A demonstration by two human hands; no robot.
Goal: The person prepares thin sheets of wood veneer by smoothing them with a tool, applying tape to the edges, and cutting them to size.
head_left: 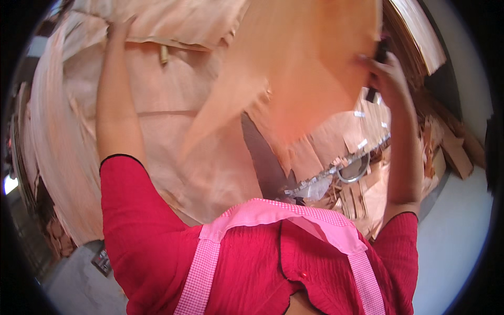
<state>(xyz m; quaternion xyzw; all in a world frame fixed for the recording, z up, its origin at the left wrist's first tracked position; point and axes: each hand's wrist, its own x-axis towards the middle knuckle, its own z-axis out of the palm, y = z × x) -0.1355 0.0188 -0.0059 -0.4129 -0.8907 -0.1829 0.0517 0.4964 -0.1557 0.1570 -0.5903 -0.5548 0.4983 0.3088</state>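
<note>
My right hand (387,71) is closed at the right edge of a thin orange-tan wood veneer sheet (299,68). This sheet hangs raised, its lower part pointed and smeared by motion. A narrow black object (371,94) shows at the same hand; its kind is unclear. At the upper left, my left hand (121,27) is on the veneer near the ragged edge of an upper sheet (173,21). Its fingers are mostly hidden or blend into the wood. Beneath both arms lies a broad layer of pale veneer (173,131), with a small yellowish piece (164,54) on it.
A dark gap (257,152) separates veneer pieces in the middle. Along the table edge (336,169) at right are white tape bits and a metal ring (354,170). Veneer scraps (357,199) lie below it. Stacked veneer (415,37) stands at the far right.
</note>
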